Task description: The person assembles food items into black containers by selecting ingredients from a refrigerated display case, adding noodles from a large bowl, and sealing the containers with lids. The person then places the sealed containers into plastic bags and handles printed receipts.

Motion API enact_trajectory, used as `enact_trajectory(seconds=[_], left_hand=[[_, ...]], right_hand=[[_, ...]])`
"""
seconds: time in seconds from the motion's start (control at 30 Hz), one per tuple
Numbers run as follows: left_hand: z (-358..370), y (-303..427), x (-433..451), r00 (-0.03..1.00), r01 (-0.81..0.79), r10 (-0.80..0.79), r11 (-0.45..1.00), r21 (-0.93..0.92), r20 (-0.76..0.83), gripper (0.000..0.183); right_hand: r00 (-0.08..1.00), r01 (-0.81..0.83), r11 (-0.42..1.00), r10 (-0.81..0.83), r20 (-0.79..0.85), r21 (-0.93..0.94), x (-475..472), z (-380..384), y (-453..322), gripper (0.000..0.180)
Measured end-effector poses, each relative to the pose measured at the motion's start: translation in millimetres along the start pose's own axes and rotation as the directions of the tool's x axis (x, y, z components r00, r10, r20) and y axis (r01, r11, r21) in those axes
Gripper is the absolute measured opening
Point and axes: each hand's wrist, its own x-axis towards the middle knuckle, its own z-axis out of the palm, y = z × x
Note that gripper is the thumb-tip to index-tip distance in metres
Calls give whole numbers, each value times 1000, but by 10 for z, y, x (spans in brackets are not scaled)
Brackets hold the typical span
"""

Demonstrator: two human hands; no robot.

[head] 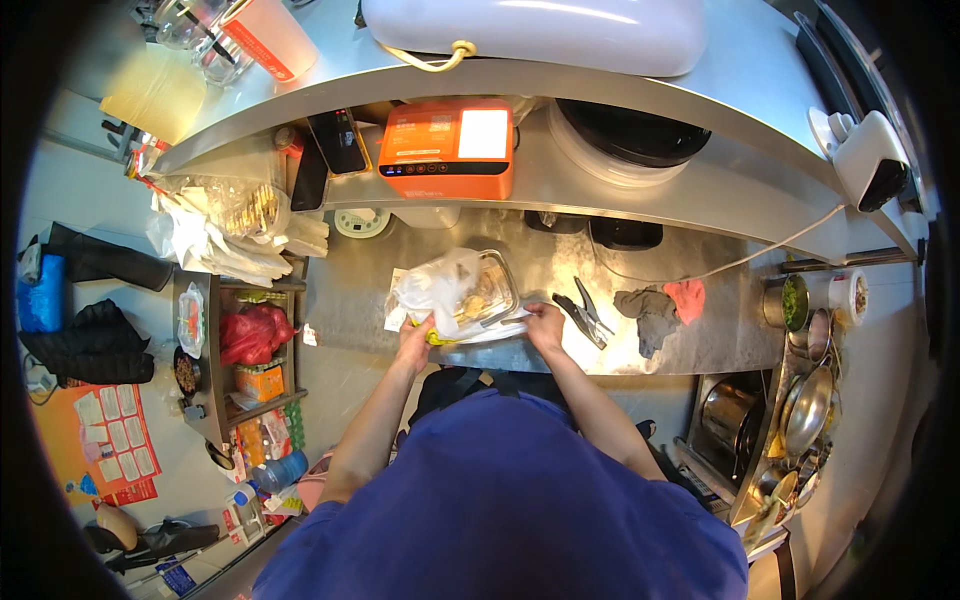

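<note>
On the steel table before me lies a clear-lidded takeaway food container (497, 289), partly covered by a thin white plastic bag (441, 289). My left hand (414, 343) grips the bag's near left edge, where a yellow-green strip shows. At the near right corner my right hand (545, 325) pinches the white edge of the bag. Yellowish food shows through the plastic. A white paper slip (395, 311) lies at the bag's left side. Just right of my right hand rests a black-handled stapler or plier-like tool (583, 311).
A grey cloth (646, 315) and a red cloth (684, 298) lie to the right. Above the table's back, a steel shelf (352, 196) carries an orange printer (448, 150), phones (339, 142) and black lids (634, 131). A cable (780, 249) hangs at right. Metal pots (806, 409) stand beyond.
</note>
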Motion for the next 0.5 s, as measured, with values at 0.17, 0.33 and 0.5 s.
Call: enact_trajectory(seconds=[0.17, 0.33, 0.5], left_hand=[[-46, -38, 217, 983, 162, -139, 964, 210, -117, 46], [443, 440, 120, 583, -486, 782, 119, 866, 220, 41], [1176, 278, 760, 706, -472, 421, -319, 822, 569, 25]], right_hand=[[951, 270, 951, -288, -114, -152, -136, 125, -211, 29], [988, 18, 980, 14, -157, 200, -91, 246, -216, 28], [935, -311, 776, 352, 33, 548, -27, 395, -217, 23]])
